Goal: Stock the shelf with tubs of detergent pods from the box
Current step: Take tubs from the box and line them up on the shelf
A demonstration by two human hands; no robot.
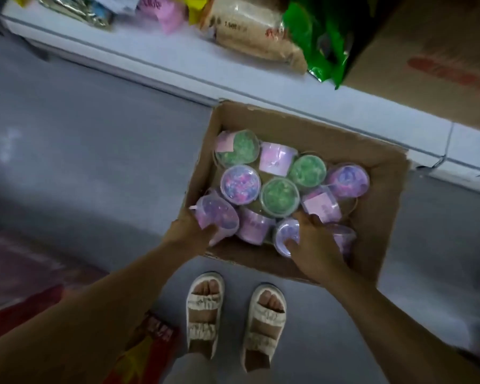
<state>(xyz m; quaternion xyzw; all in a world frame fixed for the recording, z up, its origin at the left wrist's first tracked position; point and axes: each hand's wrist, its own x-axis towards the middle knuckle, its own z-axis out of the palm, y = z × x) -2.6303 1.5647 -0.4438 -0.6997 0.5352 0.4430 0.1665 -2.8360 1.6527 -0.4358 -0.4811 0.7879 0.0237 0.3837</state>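
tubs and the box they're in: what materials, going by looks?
Tubs, e.g. the one the left hand grips: likely thin clear plastic, glossy; purple or green contents show through lids and walls, and some carry pink labels that may be paper. Box: brown corrugated cardboard, matte, with ragged torn edges along the rim. The right hand holds another purple tub.

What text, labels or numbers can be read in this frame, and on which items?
Beige bag on the shelf: "1.5" then blurred characters; red print unreadable.
Big carton: red print, blurred.
Tub labels: too blurred.
Red packet on the floor: white characters, unreadable.
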